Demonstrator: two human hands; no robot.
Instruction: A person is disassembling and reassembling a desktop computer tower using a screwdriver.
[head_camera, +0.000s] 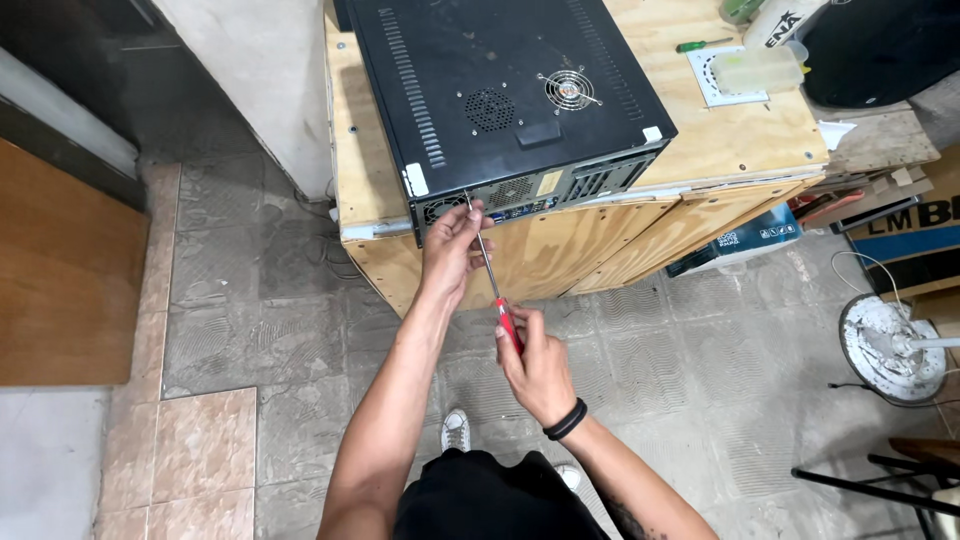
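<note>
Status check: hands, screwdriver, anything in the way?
Right hand grips red screwdriver handle. Left hand steadies the shaft, tip at rear edge of black computer case on plywood bench. Nothing blocking.

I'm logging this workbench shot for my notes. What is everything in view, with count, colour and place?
computer case: one, black, lying on the bench, rear panel toward the person
wooden bench: one, pale plywood, under the case
screwdriver: one, red handle, tip at the case's rear edge
green screwdriver: one, on the bench top, far right
plastic container: one, clear, on the bench beside it
fan base: one, white, on the floor at right
left hand: steadies the shaft
right hand: grips the red handle, black wristband
</note>
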